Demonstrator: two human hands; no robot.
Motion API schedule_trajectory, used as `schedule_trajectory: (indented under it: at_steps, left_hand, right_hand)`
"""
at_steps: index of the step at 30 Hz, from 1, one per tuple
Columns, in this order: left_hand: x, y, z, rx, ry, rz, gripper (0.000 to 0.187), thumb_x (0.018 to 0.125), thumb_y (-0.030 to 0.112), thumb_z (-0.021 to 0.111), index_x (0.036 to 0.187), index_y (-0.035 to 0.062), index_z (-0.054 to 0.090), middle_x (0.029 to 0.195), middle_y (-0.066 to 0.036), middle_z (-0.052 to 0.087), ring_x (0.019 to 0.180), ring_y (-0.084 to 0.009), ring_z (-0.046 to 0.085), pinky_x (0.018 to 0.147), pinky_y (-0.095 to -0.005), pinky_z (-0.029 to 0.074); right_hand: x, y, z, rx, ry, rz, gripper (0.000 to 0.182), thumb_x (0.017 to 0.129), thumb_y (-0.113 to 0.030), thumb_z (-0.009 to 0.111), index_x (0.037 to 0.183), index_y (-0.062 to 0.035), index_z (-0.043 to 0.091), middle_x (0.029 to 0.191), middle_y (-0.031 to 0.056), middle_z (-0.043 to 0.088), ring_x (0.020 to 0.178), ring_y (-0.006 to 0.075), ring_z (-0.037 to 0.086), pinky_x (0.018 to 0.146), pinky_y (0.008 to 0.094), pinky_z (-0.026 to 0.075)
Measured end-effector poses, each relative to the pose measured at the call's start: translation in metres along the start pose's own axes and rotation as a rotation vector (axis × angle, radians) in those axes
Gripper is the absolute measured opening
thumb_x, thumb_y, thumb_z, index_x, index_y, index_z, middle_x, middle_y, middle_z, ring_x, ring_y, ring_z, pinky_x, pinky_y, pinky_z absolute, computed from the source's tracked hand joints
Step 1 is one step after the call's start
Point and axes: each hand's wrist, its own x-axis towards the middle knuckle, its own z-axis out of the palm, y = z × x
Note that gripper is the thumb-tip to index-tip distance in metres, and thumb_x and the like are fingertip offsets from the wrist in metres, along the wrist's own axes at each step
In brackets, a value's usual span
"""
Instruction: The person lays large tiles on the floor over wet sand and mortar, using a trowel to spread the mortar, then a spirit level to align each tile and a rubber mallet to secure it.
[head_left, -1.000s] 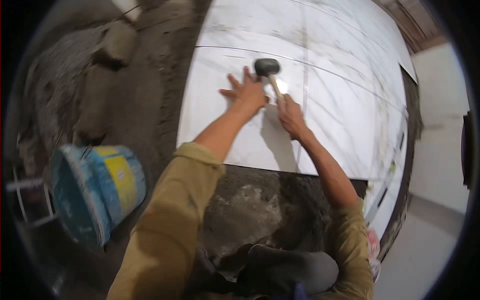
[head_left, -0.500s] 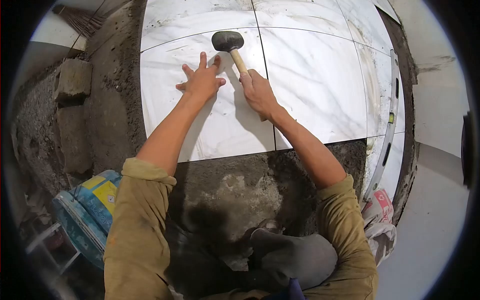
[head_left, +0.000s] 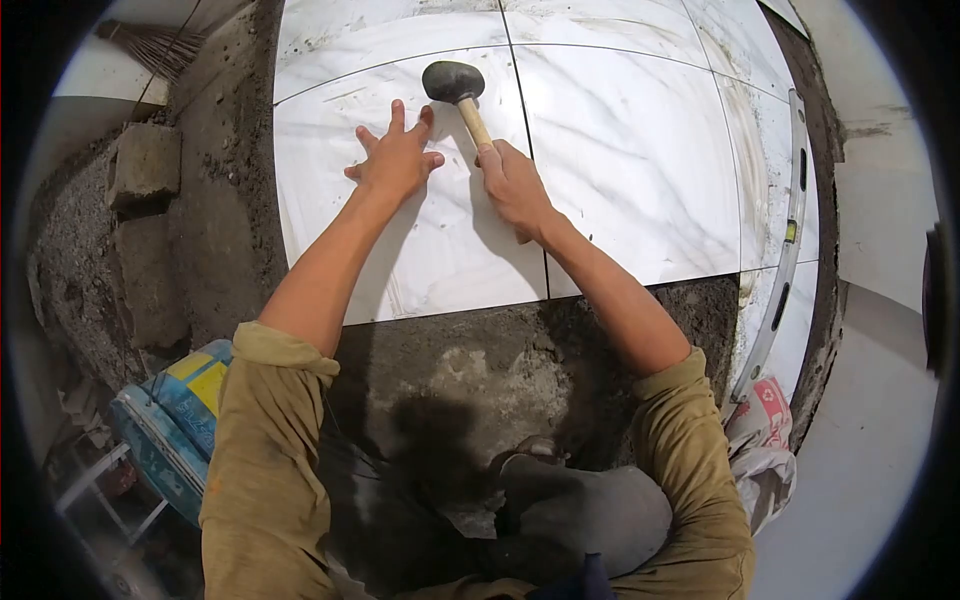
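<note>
My right hand (head_left: 514,188) grips the wooden handle of a rubber mallet (head_left: 453,82). The mallet's black head is over the upper part of a white marbled floor tile (head_left: 440,265), close to the joint with the tile behind. To its left, my left hand (head_left: 396,160) lies on the same tile with fingers spread. A dark joint separates this tile from the neighbouring tile (head_left: 630,170) on the right.
Along the right-hand tiles lies a spirit level (head_left: 783,250), with a printed sack (head_left: 762,425) below it. At left are a blue bucket (head_left: 175,430), concrete blocks (head_left: 145,165) and a twig broom (head_left: 155,47). Bare rough floor (head_left: 470,370) borders the front tile edge.
The view has shifted slightly. My left hand stays spread on the tile, and my right hand holds the mallet in nearly the same place.
</note>
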Motion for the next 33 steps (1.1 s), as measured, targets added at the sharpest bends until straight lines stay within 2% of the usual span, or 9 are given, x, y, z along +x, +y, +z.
schedule_trajectory:
  at_steps: [2, 6, 8, 15, 21, 26, 29, 31, 33]
  left_hand:
    - [0.0, 0.0, 0.0, -0.004, 0.015, 0.005, 0.074, 0.087, 0.035, 0.068, 0.15, 0.0348, 0.03, 0.161, -0.01, 0.01, 0.136, -0.0632, 0.012, 0.085, -0.0844, 0.032]
    - [0.001, 0.0, 0.001, -0.001, 0.009, 0.001, 0.074, 0.087, 0.036, 0.068, 0.15, 0.0346, 0.029, 0.161, -0.01, 0.01, 0.135, -0.0638, 0.012, 0.084, -0.0844, 0.033]
    - [0.001, 0.0, 0.0, 0.006, 0.01, 0.002, 0.075, 0.086, 0.036, 0.068, 0.15, 0.0342, 0.029, 0.161, -0.01, 0.01, 0.135, -0.0642, 0.012, 0.084, -0.0843, 0.033]
    - [0.001, -0.001, 0.003, -0.001, 0.028, 0.018, 0.075, 0.086, 0.036, 0.068, 0.15, 0.0332, 0.029, 0.161, -0.01, 0.01, 0.135, -0.0642, 0.012, 0.085, -0.0844, 0.032]
    - [-0.001, 0.001, 0.0, -0.019, 0.021, 0.011, 0.074, 0.088, 0.034, 0.067, 0.151, 0.0326, 0.028, 0.161, -0.01, 0.009, 0.135, -0.0645, 0.011, 0.085, -0.0846, 0.031]
    - [-0.002, 0.0, 0.0, -0.038, 0.018, 0.008, 0.074, 0.087, 0.033, 0.067, 0.15, 0.0322, 0.029, 0.162, -0.01, 0.009, 0.135, -0.0651, 0.011, 0.086, -0.0853, 0.029]
    - [-0.004, 0.001, -0.002, -0.044, -0.001, -0.014, 0.07, 0.089, 0.035, 0.065, 0.149, 0.0325, 0.031, 0.161, -0.006, 0.008, 0.137, -0.0615, 0.01, 0.091, -0.0848, 0.027]
    - [-0.002, -0.002, -0.001, -0.052, 0.001, -0.004, 0.069, 0.089, 0.035, 0.065, 0.149, 0.0329, 0.031, 0.162, -0.006, 0.008, 0.137, -0.0613, 0.009, 0.091, -0.085, 0.027]
    - [-0.002, -0.004, 0.0, -0.057, 0.0, -0.016, 0.069, 0.09, 0.035, 0.064, 0.149, 0.0328, 0.03, 0.162, -0.006, 0.007, 0.138, -0.0606, 0.008, 0.092, -0.0851, 0.026]
  right_hand:
    - [0.002, -0.001, -0.003, -0.041, -0.022, -0.08, 0.048, 0.099, -0.036, 0.033, 0.096, 0.0039, 0.06, 0.074, 0.0211, 0.058, 0.069, 0.0323, 0.057, 0.068, 0.0435, 0.045]
    - [0.0, -0.004, -0.003, 0.01, 0.002, -0.002, 0.048, 0.099, -0.036, 0.033, 0.095, 0.0045, 0.059, 0.07, 0.0182, 0.057, 0.064, 0.0288, 0.057, 0.064, 0.0416, 0.045]
    - [0.001, -0.007, -0.006, 0.024, -0.074, 0.003, 0.041, 0.099, -0.031, 0.034, 0.091, 0.0045, 0.054, 0.088, 0.0328, 0.06, 0.086, 0.0504, 0.057, 0.078, 0.0529, 0.044]
    - [0.0, -0.007, -0.006, 0.076, -0.065, 0.086, 0.042, 0.099, -0.03, 0.034, 0.09, 0.0039, 0.056, 0.089, 0.0314, 0.061, 0.085, 0.0488, 0.057, 0.078, 0.0521, 0.044]
    - [-0.002, -0.004, -0.006, -0.007, -0.054, -0.077, 0.044, 0.098, -0.032, 0.034, 0.092, 0.0043, 0.058, 0.085, 0.0299, 0.061, 0.083, 0.0455, 0.059, 0.076, 0.049, 0.046]
    - [-0.007, -0.022, -0.017, 0.177, -0.145, 0.221, 0.04, 0.097, -0.032, 0.036, 0.09, 0.0021, 0.056, 0.064, 0.0183, 0.056, 0.052, 0.0291, 0.057, 0.053, 0.0411, 0.048]
    - [-0.035, -0.033, -0.021, 0.216, -0.115, 0.132, 0.04, 0.097, -0.034, 0.037, 0.088, 0.0009, 0.053, 0.06, 0.0127, 0.053, 0.045, 0.0216, 0.053, 0.045, 0.0373, 0.044]
    - [-0.079, -0.044, -0.024, 0.173, -0.148, 0.096, 0.041, 0.095, -0.041, 0.051, 0.082, -0.0029, 0.05, 0.06, 0.0062, 0.054, 0.047, 0.0152, 0.052, 0.044, 0.034, 0.044]
    - [-0.123, -0.053, -0.032, 0.192, -0.3, 0.132, 0.041, 0.091, -0.044, 0.059, 0.081, -0.0041, 0.059, 0.061, 0.0018, 0.055, 0.05, 0.0109, 0.051, 0.044, 0.0284, 0.042]
